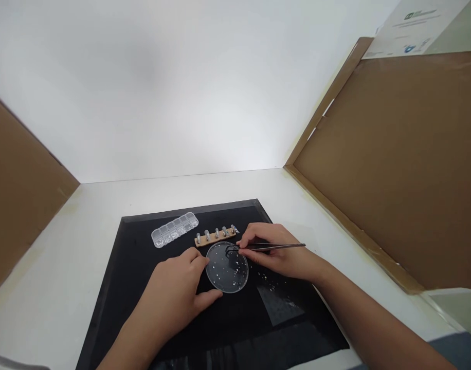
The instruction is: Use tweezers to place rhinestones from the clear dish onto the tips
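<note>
Head view: both hands were over a black mat [150, 308] on the white table [66, 267].

Left hand [174, 293] lay on the mat at the left edge of a clear round dish [227, 267]. Thumb and forefinger touched the dish rim, one at the lower left, one at the upper left. Its grip was pinched on the rim, steadying it, the other fingers curled.

Right hand [277, 252] sat just right of the dish. Its grip was closed on metal tweezers [274, 246], which lay near level with the back end pointing right. The tips were over the upper right part of the dish. Couldn't tell whether the tips held anything; too small.

The dish held small pale specks scattered across it. More specks lay loose on the mat just right of the dish.

Behind the dish, close by: a wooden strip [215, 238] with a row of small upright pieces on it. Behind and left of that: a clear compartment box [175, 228], lying at a slant.

Cardboard panels [393, 169] stood on both sides of the table.
</note>
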A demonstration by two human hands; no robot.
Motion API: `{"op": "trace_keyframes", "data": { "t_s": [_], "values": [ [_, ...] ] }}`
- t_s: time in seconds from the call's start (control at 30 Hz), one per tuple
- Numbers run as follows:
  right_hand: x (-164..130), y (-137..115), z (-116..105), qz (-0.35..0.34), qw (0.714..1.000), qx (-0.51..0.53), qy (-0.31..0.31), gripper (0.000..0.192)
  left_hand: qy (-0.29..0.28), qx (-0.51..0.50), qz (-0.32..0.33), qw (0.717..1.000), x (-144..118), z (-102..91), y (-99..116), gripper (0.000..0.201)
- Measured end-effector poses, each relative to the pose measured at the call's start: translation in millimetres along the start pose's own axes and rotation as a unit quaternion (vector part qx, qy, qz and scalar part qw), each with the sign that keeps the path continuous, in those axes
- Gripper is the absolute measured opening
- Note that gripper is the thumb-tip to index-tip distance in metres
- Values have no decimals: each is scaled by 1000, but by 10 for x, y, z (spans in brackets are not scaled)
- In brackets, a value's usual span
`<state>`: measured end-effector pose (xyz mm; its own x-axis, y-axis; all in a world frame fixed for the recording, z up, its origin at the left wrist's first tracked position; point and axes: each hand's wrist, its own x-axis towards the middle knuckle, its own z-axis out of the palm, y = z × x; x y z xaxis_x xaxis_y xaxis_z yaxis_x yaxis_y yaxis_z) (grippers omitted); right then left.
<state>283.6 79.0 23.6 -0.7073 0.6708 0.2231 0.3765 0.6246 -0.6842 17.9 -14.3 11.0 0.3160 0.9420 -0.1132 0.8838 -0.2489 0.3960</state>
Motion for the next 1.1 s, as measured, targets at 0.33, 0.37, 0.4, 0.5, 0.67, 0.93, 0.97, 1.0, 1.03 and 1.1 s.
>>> {"op": "trace_keyframes", "data": {
  "t_s": [0.33, 0.37, 0.4, 0.5, 0.67, 0.93, 0.97, 1.0, 1.03, 1.1],
  "values": [
    [-18, -15, 10, -6, 1000, 29, 7, 10, 4, 4, 8, 1000, 4, 32, -34, 34],
    [-19, -21, 17, -13, 999, 32, 4, 9, 2, 6, 7, 1000, 4, 30, -33, 34],
    [-20, -26, 23, -19, 999, 34, 2, 9, 1, 7, 6, 1000, 4, 28, -30, 34],
    [-16, -38, 35, -30, 999, 34, -2, 8, -2, 8, 4, 1000, 8, 21, -22, 33],
    [-2, -34, 31, -29, 999, 34, -3, 10, -5, 9, 0, 1000, 8, 15, -18, 33],
    [-9, -11, -18, -11, 999, 33, -12, 12, -3, 18, 3, 1000, -14, -19, -3, 31],
    [-9, -9, -22, -9, 999, 36, -12, 12, -2, 18, 5, 1000, -14, -21, -3, 30],
    [-9, -8, -26, -7, 999, 41, -13, 12, -1, 18, 5, 1000, -13, -21, -3, 30],
    [-10, -8, -31, -6, 999, 47, -14, 12, -1, 19, 5, 1000, -12, -20, -3, 30],
    [-13, -7, -41, -3, 998, 57, -14, 11, -2, 20, 5, 1000, -9, -17, -4, 30]
  ]
}}
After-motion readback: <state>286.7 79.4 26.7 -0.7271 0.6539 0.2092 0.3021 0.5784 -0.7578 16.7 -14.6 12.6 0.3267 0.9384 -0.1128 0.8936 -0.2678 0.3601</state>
